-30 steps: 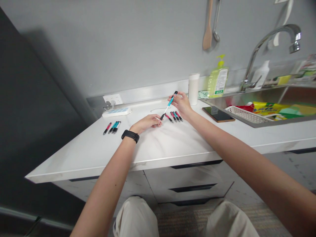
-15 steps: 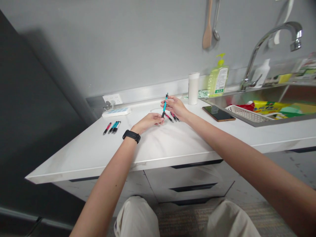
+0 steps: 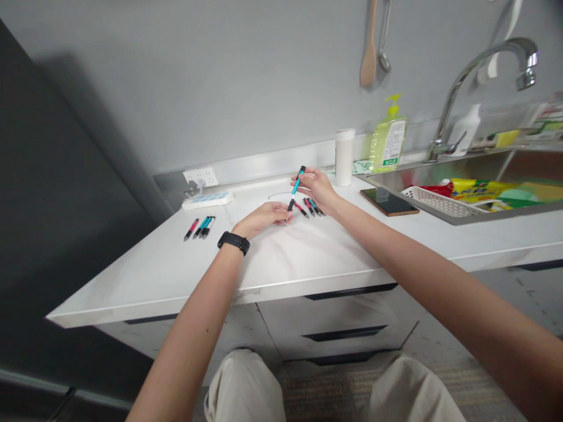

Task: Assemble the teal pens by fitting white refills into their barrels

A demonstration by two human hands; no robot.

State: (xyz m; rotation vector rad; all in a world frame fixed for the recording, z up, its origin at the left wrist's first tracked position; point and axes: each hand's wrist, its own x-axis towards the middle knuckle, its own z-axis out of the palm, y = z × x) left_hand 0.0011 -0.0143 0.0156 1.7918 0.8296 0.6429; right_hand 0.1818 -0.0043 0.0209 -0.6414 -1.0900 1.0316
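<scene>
Teal pen [image 3: 296, 187] tilted above tabletop [image 3: 290, 258], btwn both hands. L to R: 4 pens [image 3: 202, 227] lying close tog., black grips twd front; power strip [image 3: 208, 200] behind; L hand [image 3: 266, 215], fingers pinching pen's black lower end; R hand [image 3: 319, 189], fingers gripping its teal upper part; pink & teal pens [image 3: 309, 207] just below R hand; white canister [image 3: 344, 158] upright; phone [image 3: 389, 201] flat.

A broad black strap [image 3: 234, 242] is worn around the left wrist, and both knees are covered by creased beige cloth trousers [image 3: 246, 387].
</scene>
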